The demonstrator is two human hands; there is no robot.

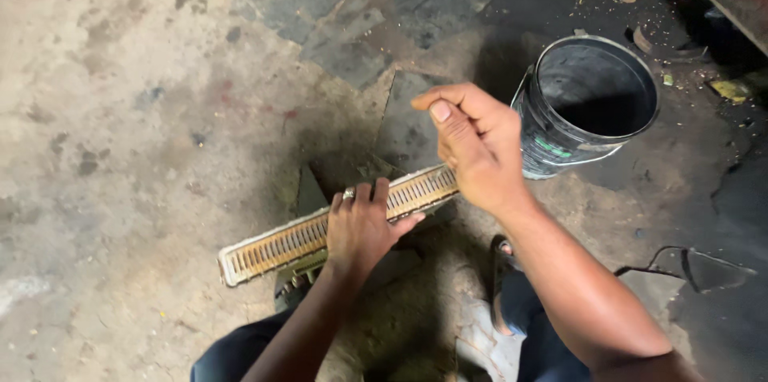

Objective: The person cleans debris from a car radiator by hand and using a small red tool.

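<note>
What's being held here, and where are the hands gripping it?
The left hand grips the long slotted grille around its middle. The right hand is closed above it; anything inside cannot be told.

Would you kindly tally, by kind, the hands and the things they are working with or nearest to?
Hands: 2 (left hand, right hand)
Slotted grille: 1
Dark bucket: 1
Finger ring: 1
Total: 5
</note>
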